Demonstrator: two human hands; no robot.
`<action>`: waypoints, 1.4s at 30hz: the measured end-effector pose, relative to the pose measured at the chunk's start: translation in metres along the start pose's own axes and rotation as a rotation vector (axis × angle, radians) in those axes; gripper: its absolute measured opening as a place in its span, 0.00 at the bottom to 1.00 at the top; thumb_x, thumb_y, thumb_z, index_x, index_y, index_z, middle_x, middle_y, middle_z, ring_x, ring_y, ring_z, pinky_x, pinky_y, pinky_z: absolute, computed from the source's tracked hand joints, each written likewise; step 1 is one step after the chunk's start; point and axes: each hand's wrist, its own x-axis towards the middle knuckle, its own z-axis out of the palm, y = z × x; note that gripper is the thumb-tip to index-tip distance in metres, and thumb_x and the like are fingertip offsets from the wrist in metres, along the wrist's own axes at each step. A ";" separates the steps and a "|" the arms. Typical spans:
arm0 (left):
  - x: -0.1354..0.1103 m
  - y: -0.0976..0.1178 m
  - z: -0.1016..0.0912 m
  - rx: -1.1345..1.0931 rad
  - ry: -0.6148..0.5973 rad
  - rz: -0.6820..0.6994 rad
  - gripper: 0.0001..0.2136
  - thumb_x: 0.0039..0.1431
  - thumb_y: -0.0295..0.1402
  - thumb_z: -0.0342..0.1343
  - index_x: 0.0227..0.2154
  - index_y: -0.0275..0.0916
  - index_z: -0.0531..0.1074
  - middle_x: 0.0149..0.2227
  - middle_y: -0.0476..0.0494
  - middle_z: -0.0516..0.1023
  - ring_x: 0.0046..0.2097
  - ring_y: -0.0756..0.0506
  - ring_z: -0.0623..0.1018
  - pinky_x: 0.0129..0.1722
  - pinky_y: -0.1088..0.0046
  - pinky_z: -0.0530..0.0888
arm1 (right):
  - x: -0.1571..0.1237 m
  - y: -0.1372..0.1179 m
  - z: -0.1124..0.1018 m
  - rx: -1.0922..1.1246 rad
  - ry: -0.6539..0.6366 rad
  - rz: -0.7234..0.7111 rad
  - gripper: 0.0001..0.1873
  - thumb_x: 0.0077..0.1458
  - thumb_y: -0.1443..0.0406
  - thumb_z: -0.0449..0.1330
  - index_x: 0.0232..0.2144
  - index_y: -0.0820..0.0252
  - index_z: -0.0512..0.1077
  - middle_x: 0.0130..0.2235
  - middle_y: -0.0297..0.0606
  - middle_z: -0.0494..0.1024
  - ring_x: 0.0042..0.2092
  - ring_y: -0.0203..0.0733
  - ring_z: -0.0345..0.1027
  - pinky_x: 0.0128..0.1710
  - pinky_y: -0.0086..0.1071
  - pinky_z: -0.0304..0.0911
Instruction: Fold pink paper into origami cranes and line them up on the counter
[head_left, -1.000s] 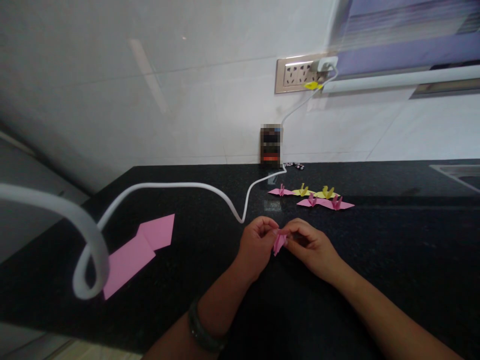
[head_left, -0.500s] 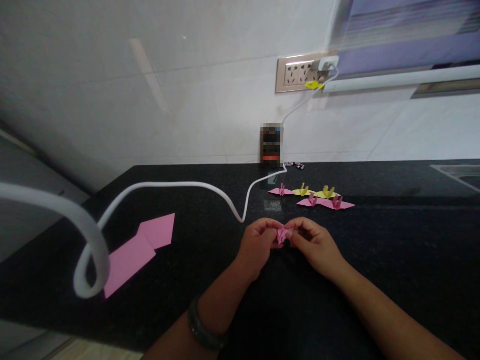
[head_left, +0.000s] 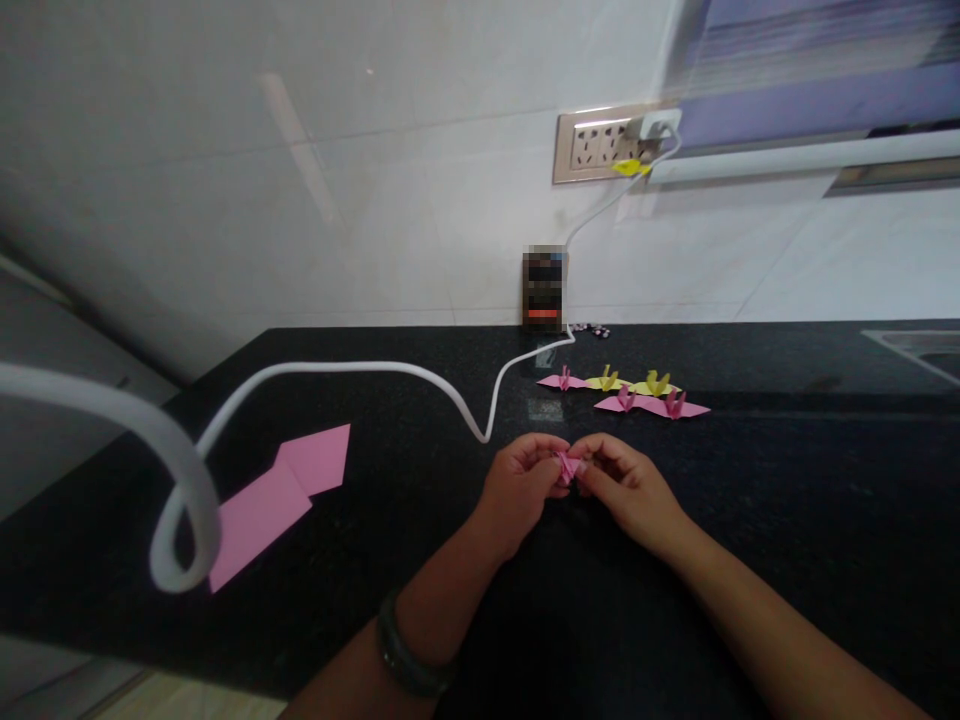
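Between both sets of fingertips is a small folded pink paper, partly covered by the fingers. My left hand pinches its left side, thumb against bent fingers. On the opposite side my right hand grips it between thumb and forefinger. Just beyond the hands, pink origami cranes and yellow origami cranes stand in two rows with their wings spread. Flat sheets of pink paper lie overlapping on the counter to the left.
A thick white cable loops over the left side of the black counter. Against the tiled wall leans a phone-like device, blurred out, with a small beaded item beside it. Above is a socket panel with a plugged-in charger.
The folded pink paper has shifted slightly and shows a different face between the fingers. Both hands keep their pinch, and the other things stay in place.
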 end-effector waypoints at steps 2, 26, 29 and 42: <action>0.000 0.001 0.000 0.007 -0.003 0.002 0.08 0.45 0.28 0.49 0.31 0.35 0.67 0.28 0.47 0.70 0.28 0.53 0.71 0.29 0.76 0.70 | 0.000 0.001 0.000 -0.013 -0.010 -0.001 0.08 0.48 0.63 0.53 0.31 0.61 0.64 0.26 0.33 0.66 0.27 0.32 0.59 0.26 0.27 0.57; 0.000 0.001 0.000 -0.019 0.031 -0.011 0.07 0.45 0.28 0.49 0.29 0.34 0.67 0.26 0.48 0.69 0.27 0.54 0.70 0.28 0.77 0.70 | -0.001 -0.002 0.001 -0.002 -0.065 0.043 0.09 0.50 0.61 0.51 0.31 0.61 0.64 0.24 0.32 0.67 0.24 0.31 0.59 0.23 0.26 0.56; -0.001 0.001 0.000 -0.023 0.021 0.000 0.06 0.45 0.27 0.48 0.28 0.34 0.66 0.25 0.48 0.68 0.27 0.54 0.69 0.28 0.76 0.70 | -0.001 -0.003 0.001 0.014 -0.066 0.040 0.10 0.50 0.60 0.50 0.32 0.61 0.63 0.25 0.33 0.67 0.25 0.31 0.59 0.24 0.27 0.57; -0.002 -0.001 0.002 -0.024 -0.060 0.010 0.04 0.43 0.26 0.50 0.26 0.34 0.64 0.22 0.50 0.67 0.24 0.55 0.68 0.27 0.78 0.68 | 0.001 0.001 -0.001 -0.175 0.060 -0.038 0.14 0.51 0.58 0.49 0.22 0.61 0.65 0.22 0.33 0.66 0.25 0.33 0.58 0.25 0.27 0.56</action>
